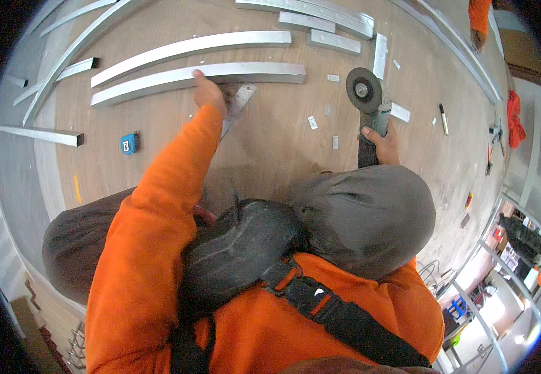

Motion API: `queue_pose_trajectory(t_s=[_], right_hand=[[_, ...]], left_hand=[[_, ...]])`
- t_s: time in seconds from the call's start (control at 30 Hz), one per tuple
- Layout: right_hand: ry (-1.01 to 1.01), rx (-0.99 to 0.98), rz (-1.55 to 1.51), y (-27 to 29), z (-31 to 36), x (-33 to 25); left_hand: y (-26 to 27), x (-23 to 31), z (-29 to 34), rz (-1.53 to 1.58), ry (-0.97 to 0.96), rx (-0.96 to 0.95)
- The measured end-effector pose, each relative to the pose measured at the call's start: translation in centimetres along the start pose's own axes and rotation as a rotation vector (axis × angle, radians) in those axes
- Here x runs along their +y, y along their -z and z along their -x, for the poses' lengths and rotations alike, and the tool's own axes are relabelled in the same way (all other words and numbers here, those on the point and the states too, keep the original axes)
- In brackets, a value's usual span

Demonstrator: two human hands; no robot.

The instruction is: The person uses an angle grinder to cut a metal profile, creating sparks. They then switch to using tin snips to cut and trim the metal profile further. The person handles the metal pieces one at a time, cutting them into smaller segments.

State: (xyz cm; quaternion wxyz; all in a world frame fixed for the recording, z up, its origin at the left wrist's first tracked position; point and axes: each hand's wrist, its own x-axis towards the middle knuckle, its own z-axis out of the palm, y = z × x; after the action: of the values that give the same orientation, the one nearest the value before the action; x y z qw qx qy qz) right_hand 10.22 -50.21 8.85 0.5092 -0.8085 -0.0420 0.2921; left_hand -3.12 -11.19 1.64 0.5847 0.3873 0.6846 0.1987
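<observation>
Right grip (385,143) around angle grinder (373,118), left grip (210,96) touching silver metal bar (158,82)

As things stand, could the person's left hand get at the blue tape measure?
Probably yes: the blue tape measure lies to the left of the left hand, with nothing visible in between. The hand would likely have to leave the metal profile it appears to touch.

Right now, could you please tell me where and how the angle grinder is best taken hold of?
I'd grip the angle grinder by its long body, coming from the right, as the right hand does. The body runs back toward the right knee, while the disc sits at the far end, so this hold should stay clear of it.
</observation>
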Motion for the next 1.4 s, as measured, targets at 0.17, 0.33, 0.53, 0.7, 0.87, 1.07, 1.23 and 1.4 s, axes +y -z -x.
queue_pose_trajectory(t_s=[0.17,0.33,0.53,0.7,0.87,1.07,1.23,1.4], right_hand=[[-0.037,0.063,-0.001,2.1,1.6,2.4],[-0.083,0.167,-0.094,2.1,4.3,2.0],[-0.099,0.206,-0.108,2.5,5.7,2.6],[-0.108,0.255,0.115,2.9,5.3,4.0],[-0.082,0.183,0.263,1.1,3.9,2.2],[-0.127,0.156,0.326,-0.5,2.5,4.4],[-0.141,0.121,0.382,-1.9,2.0,3.5],[-0.128,0.121,0.356,-2.3,2.0,2.8]], left_hand=[[0.5,-1.5,4.4,-1.216,-0.716,-0.567],[-0.7,1.0,3.0,-1.269,-1.623,-0.601],[-1.3,0.1,1.2,-1.651,-1.392,-0.979],[-2.6,0.2,2.9,-1.553,-1.351,-1.005],[-3.5,-2.2,2.7,-1.331,-1.385,-0.931],[-3.8,-3.2,1.9,-1.222,-1.419,-0.984],[-3.4,-3.1,2.1,-1.256,-1.406,-0.945],[-3.6,-2.9,2.3,-1.275,-1.353,-0.984]])
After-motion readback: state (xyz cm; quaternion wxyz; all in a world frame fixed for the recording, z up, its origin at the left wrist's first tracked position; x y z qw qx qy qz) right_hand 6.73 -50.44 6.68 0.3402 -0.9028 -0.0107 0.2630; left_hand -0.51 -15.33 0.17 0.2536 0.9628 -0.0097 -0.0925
